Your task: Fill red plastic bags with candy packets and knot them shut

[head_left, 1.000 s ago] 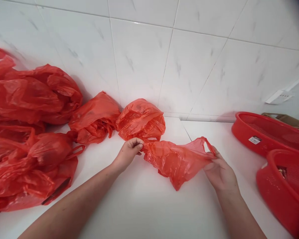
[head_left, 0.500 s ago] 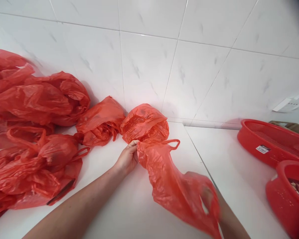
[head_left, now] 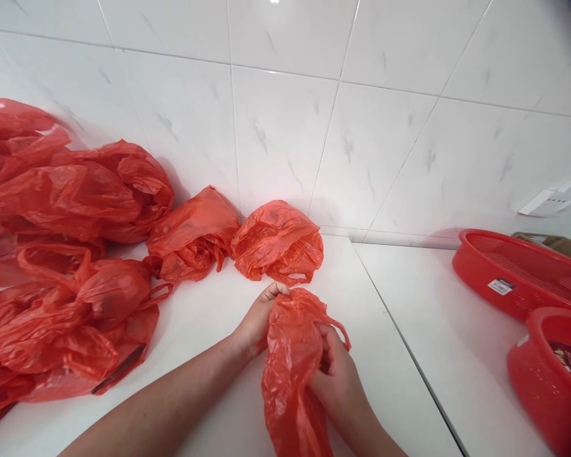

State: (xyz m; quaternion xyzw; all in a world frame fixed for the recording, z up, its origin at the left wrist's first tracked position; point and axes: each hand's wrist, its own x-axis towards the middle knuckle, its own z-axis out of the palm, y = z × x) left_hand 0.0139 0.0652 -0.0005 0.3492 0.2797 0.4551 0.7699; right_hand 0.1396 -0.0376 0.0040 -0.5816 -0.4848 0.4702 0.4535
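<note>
A thin red plastic bag (head_left: pixel 290 368) hangs between my hands over the white table, its lower end running out of the bottom of the view. My left hand (head_left: pixel 264 317) pinches its top left edge. On the right side, below a loop handle, my right hand (head_left: pixel 335 365) has its fingers closed on the film; some fingertips are hidden by the bag. Just behind, against the wall, rests a crumpled red bag (head_left: pixel 278 241), apart from the one I hold. Another bundled red bag (head_left: pixel 195 235) sits left of it.
A large heap of red plastic bags (head_left: pixel 71 197) fills the left side. At right stand a red oval basket (head_left: pixel 485 279) and a red round basket (head_left: pixel 533 368) with something small inside. A seam (head_left: pixel 409 343) divides the white tabletop. White tiles (head_left: pixel 285 139) line the back.
My right hand has come in from the lower right to the bag's upper part. The bag, stretched sideways before, now hangs down toward me. My left hand has shifted slightly right and nearer.
</note>
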